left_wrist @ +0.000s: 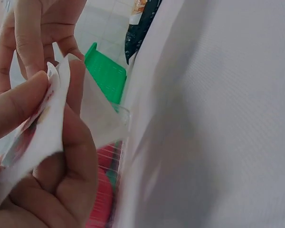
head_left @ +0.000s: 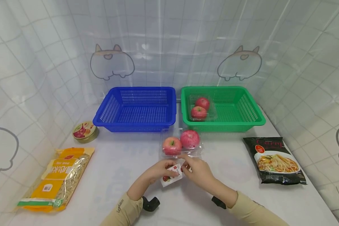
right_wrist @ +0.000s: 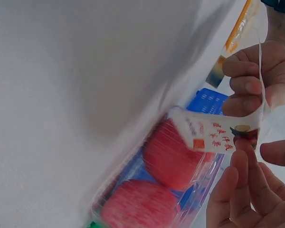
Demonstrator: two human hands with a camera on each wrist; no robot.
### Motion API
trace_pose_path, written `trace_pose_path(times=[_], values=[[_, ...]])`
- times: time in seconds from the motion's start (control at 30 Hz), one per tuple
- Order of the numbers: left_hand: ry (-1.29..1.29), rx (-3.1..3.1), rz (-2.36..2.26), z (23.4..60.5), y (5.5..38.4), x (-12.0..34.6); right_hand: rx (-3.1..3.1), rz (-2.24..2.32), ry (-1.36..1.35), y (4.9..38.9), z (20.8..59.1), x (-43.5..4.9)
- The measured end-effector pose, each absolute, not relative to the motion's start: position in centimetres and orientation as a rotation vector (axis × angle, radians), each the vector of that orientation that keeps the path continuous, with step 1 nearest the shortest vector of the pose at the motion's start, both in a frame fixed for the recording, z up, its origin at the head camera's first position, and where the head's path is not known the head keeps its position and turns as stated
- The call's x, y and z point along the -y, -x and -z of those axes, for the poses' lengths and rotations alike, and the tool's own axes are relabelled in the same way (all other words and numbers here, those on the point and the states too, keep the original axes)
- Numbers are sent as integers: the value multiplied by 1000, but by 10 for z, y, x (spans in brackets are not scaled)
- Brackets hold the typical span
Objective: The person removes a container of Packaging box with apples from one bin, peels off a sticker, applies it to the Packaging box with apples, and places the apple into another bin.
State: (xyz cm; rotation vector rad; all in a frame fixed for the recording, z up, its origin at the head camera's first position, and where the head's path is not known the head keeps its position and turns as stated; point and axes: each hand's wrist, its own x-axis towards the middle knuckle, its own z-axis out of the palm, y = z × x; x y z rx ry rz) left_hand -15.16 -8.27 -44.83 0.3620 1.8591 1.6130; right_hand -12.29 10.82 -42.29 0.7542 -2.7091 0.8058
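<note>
My left hand (head_left: 158, 171) grips a small white paper label (head_left: 170, 175) with red lettering and printed fruit, its thumb pressed on the face. My right hand (head_left: 197, 171) has curled fingers at the label's right edge and pinches it there. In the right wrist view the printed label (right_wrist: 213, 135) bends away from a thin upright strip. The left wrist view shows layers parting at its top edge, beside the right fingertips. Just beyond the hands lies a clear plastic box (head_left: 197, 152) with two red apples (head_left: 190, 139).
Behind stand a blue basket (head_left: 134, 128) and a green basket (head_left: 223, 128); the green one holds another clear box with two apples (head_left: 199, 113). At left are a round tin (head_left: 85, 131) and a yellow food bag (head_left: 56, 179). A black noodle packet (head_left: 275, 161) lies right.
</note>
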Motion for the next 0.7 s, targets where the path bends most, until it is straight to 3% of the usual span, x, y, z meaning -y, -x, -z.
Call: trace_pose_path(times=[0.7], values=[[-349,-1919,-1633,451,155,83,2715,-819,-821,122,423,-107]])
